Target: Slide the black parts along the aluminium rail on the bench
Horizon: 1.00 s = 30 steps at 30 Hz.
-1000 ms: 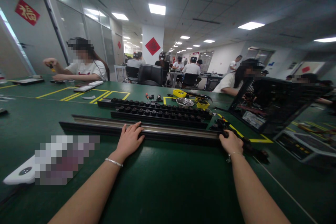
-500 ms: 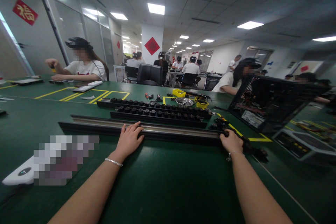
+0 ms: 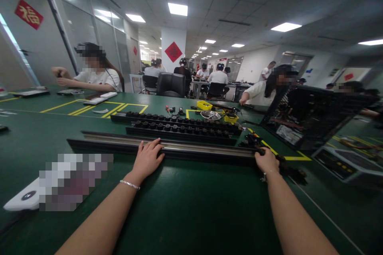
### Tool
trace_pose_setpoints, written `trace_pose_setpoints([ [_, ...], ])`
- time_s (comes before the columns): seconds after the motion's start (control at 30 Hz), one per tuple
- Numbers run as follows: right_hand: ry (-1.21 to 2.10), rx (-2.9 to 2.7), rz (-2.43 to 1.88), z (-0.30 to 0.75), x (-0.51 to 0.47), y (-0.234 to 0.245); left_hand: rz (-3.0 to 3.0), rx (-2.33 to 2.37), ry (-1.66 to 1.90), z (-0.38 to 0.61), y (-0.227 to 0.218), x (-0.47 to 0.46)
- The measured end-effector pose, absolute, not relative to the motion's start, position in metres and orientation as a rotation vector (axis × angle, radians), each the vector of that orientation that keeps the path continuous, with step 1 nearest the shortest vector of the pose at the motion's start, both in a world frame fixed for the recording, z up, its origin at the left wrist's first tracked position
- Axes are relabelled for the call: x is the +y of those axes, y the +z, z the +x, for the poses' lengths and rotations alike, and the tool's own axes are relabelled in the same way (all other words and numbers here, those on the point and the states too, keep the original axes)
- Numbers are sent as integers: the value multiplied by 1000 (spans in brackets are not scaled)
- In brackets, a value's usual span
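Observation:
A long black rail with a silvery inner channel lies across the green table in front of me. My left hand rests on its middle, fingers stretched over the near edge. At the rail's right end my right hand is closed on a small black part, mostly hidden by the fingers. Just beyond the rail are two black strips fitted with rows of round black socket modules. More loose black parts lie in a pile by the right end, near my right hand.
A white device, partly blurred out, lies at left. An open computer case and a metal box stand at right. Yellow bins and a round metal dish sit farther back. Co-workers sit across the table.
My right hand has moved slightly right along the rail's end. My left hand and the rail stay where they were. The co-worker behind the computer case has extended a hand to the left.

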State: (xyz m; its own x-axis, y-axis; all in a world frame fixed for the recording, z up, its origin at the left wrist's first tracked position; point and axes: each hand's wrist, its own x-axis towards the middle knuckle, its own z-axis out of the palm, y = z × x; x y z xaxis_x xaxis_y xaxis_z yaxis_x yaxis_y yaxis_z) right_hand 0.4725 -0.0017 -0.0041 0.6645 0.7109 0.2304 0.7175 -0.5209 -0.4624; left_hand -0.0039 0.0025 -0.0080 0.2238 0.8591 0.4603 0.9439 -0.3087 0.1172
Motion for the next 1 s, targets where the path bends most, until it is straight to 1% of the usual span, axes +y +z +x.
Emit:
trace_pose_setpoints([
  [0.47,51,-1100,-2358,476,-3,3,-2298,-1714,-671,-4,-9,3],
  [1.0,-33,-1115,-2288,487,0,-4,-2295,-1713,-665,-5,-10,4],
])
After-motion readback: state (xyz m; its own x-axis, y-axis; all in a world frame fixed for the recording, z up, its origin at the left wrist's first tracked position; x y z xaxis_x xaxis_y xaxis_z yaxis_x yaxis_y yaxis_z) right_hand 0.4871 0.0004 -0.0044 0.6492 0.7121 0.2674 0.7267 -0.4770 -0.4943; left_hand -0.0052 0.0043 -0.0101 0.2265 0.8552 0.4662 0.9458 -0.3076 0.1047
